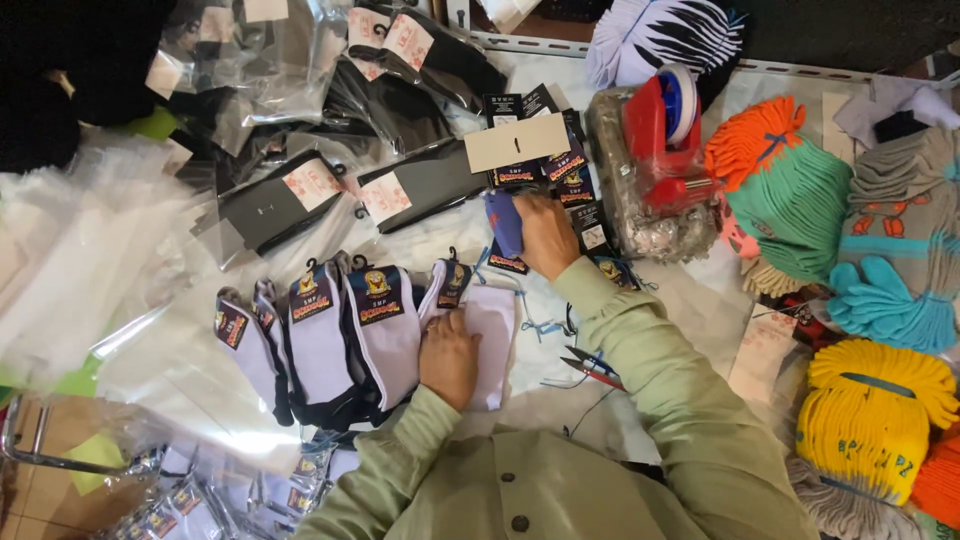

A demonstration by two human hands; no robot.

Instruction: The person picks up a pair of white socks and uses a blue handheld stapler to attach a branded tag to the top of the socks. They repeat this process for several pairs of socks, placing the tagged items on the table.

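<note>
Your left hand (449, 357) lies flat, palm down, on the white socks (330, 340) fanned along the table, each pair topped by a dark label (376, 294) with a yellow emblem. Your right hand (546, 234) is closed around a blue tool (505, 223) over a pile of loose dark labels (560, 165). A blank beige card (517, 142) lies just above. Black socks in clear bags (290, 200) sit upper left.

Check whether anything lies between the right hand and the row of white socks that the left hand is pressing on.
Nothing solid does. The right hand, holding a blue piece, is just above the white socks under the left hand; only loose blue string lies nearby.
</note>
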